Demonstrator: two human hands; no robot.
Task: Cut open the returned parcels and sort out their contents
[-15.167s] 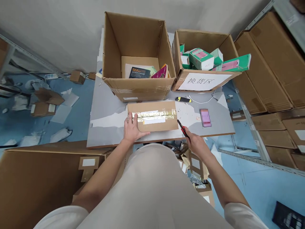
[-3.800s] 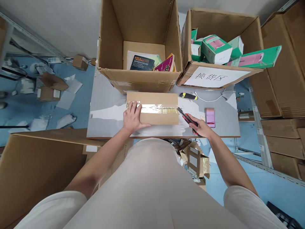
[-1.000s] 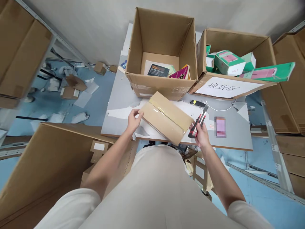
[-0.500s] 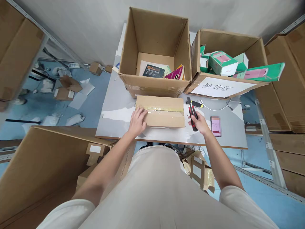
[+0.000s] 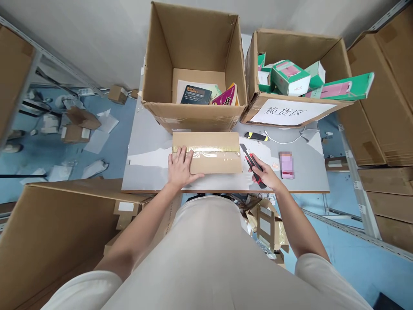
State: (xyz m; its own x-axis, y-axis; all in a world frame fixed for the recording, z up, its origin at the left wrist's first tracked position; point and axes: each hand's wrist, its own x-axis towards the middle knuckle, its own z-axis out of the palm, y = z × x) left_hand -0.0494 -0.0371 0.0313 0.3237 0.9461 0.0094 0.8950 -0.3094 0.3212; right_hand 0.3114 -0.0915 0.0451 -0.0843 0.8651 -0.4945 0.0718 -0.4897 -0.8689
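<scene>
A closed cardboard box (image 5: 216, 161) lies on the grey table, with shiny tape along its top seam. My left hand (image 5: 180, 168) rests flat on the box's left end, fingers spread across the tape. In my right hand (image 5: 266, 173) is a red and black utility knife (image 5: 254, 167), its blade end pointing up and left toward the box's right end. The knife stays apart from the tape. Behind the knife lies a yellow and black cutter (image 5: 256, 136) on the table.
A large open carton (image 5: 196, 116) with books stands behind the box. Right of it, a labelled carton (image 5: 247, 103) holds green boxes (image 5: 290, 77). A phone (image 5: 286, 165) and white cable (image 5: 284, 142) lie on the table (image 5: 145, 176). An open carton (image 5: 64, 224) stands at lower left.
My left hand has flattened and spread its fingers on the box. My right hand has tilted the utility knife further left. The whole view has shifted slightly.
</scene>
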